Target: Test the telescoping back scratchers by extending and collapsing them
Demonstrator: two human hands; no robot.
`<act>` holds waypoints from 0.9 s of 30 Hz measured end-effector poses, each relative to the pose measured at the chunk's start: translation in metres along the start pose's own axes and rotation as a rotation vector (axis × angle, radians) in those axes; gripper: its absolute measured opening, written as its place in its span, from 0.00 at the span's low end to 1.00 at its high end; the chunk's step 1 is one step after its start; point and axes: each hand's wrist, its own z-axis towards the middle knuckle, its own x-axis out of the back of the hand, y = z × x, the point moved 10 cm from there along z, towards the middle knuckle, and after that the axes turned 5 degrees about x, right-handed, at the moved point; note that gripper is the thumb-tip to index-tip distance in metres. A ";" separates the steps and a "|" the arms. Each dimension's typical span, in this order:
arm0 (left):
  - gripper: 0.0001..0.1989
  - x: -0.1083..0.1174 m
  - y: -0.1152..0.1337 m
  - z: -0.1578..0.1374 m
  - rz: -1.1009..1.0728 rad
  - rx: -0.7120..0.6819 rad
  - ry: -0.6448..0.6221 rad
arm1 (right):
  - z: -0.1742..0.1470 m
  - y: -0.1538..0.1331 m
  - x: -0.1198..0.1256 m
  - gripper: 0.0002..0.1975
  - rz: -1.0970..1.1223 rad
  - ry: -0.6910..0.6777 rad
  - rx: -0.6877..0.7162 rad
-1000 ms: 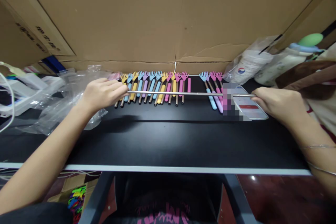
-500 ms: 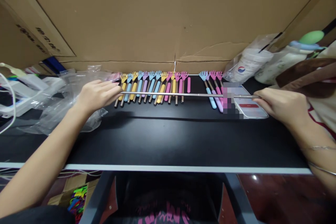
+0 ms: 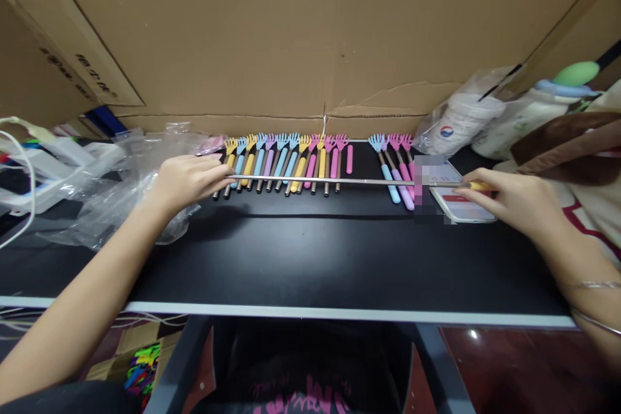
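Note:
A telescopic back scratcher, drawn out long, stretches level across the view between my two hands. My left hand is closed around its left end, which the fingers hide. At the other end my right hand pinches it, with a piece of yellow handle showing between the fingers. Behind the rod lies a row of collapsed back scratchers in yellow, blue, purple and pink, their heads toward the cardboard. Farther right is a smaller group of back scratchers. A loose pink handle lies between them.
A phone lies under the rod near my right hand, partly blurred out. Clear plastic bags and a white power strip are at left. A bagged cup and bottle stand at right. Cardboard walls the back.
My right hand's grip has shifted, and the yellow handle now shows between its fingers. The rod stays stretched between both hands, slightly lower in view.

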 end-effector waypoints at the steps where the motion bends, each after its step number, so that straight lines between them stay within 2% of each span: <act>1: 0.17 -0.001 0.001 0.000 0.060 -0.011 0.007 | -0.001 0.002 0.001 0.23 -0.010 0.026 0.002; 4: 0.18 -0.004 0.004 -0.001 0.181 -0.033 0.022 | -0.002 0.005 0.008 0.24 -0.048 0.124 0.029; 11: 0.21 -0.011 0.001 0.001 0.172 -0.017 -0.014 | -0.004 -0.004 0.027 0.19 -0.137 0.273 0.140; 15: 0.21 -0.009 -0.005 0.002 0.157 0.047 -0.036 | -0.005 -0.004 0.033 0.17 -0.168 0.327 0.132; 22: 0.18 0.005 -0.007 0.001 0.267 0.051 -0.003 | -0.004 0.001 0.034 0.15 -0.165 0.307 0.023; 27: 0.21 0.009 -0.014 0.002 0.267 0.137 0.008 | -0.003 0.009 0.030 0.14 -0.156 0.246 -0.072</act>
